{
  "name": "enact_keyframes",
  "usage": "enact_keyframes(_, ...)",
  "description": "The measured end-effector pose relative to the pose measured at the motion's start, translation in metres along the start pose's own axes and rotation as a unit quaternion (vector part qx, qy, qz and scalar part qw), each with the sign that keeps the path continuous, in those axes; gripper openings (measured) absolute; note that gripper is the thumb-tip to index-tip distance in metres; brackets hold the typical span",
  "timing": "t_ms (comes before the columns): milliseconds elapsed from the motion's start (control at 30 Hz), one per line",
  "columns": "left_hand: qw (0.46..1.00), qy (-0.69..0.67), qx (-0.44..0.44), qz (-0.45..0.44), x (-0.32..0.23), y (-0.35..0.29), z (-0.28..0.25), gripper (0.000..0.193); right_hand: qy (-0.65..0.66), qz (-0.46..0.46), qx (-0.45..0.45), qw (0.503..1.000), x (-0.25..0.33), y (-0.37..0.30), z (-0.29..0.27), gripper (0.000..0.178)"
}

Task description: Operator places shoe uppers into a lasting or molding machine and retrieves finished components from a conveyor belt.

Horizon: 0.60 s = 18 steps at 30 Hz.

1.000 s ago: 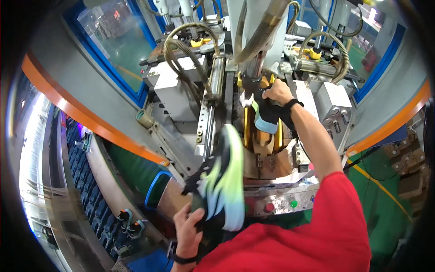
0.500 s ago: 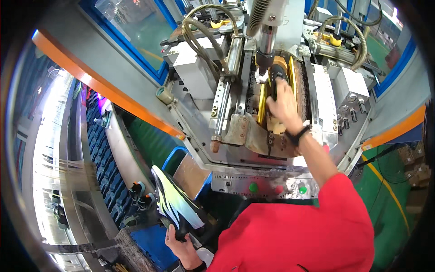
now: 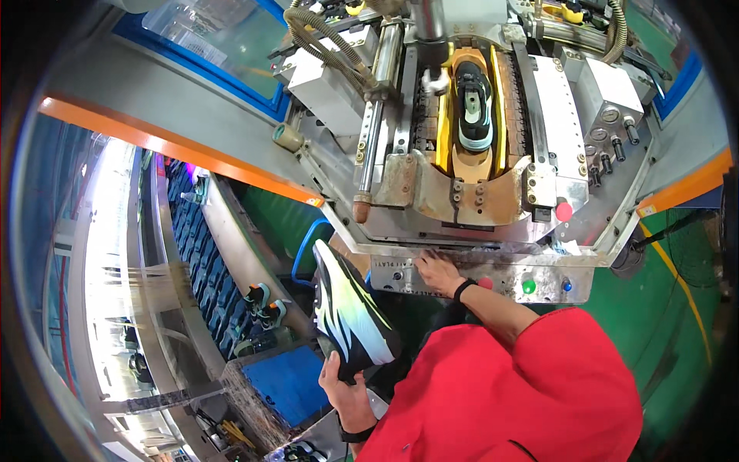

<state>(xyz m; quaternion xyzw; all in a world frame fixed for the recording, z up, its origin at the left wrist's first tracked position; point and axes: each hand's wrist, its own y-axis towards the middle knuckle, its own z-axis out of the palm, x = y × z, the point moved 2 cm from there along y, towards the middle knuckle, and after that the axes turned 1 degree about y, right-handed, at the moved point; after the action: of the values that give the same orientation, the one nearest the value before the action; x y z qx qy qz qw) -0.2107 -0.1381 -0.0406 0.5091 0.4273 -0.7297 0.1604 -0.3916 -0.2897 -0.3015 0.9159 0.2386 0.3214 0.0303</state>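
My left hand (image 3: 348, 394) grips the heel end of a sports shoe (image 3: 350, 308) with a black, yellow-green and pale blue pattern, held up left of my body. My right hand (image 3: 439, 273) rests on the metal control panel (image 3: 504, 286) at the machine's front, holding nothing. Its fingers lie over the part of the panel left of a red button (image 3: 485, 283), hiding what is beneath. A second shoe (image 3: 473, 108), black with a pale blue edge, sits in the machine between two yellow side pads (image 3: 444, 127), toe end away from me.
A vertical press shaft (image 3: 428, 23) stands behind the shoe in the machine. Left of me runs a conveyor (image 3: 202, 254) with dark ridged blocks, and small shoes (image 3: 263, 304) lie beside it. A blue-topped box (image 3: 281, 385) stands near my left hand. A red knob (image 3: 564, 212) sits at the machine's right front.
My right hand has left the shoe in the machine and come down to the control panel. The shoe in my left hand stays held, and the view has shifted.
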Motion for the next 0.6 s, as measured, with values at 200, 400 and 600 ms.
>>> enact_keyframes(200, 0.999, -0.012, 0.032, -0.015, 0.015, -0.005, -0.014, 0.013, 0.047, 0.021, -0.009, 0.999, -0.004, -0.004, -0.002, 0.021)
enact_keyframes(400, 0.998, -0.028, 0.004, -0.049, 0.041, -0.021, -0.030, 0.016, 0.102, -0.009, 0.008, 0.995, -0.012, -0.009, 0.006, 0.025)
enact_keyframes(600, 0.999, 0.007, 0.031, -0.041, 0.069, -0.041, -0.063, 0.016, 0.085, -0.060, -0.028, 0.994, -0.012, -0.007, -0.004, 0.031)
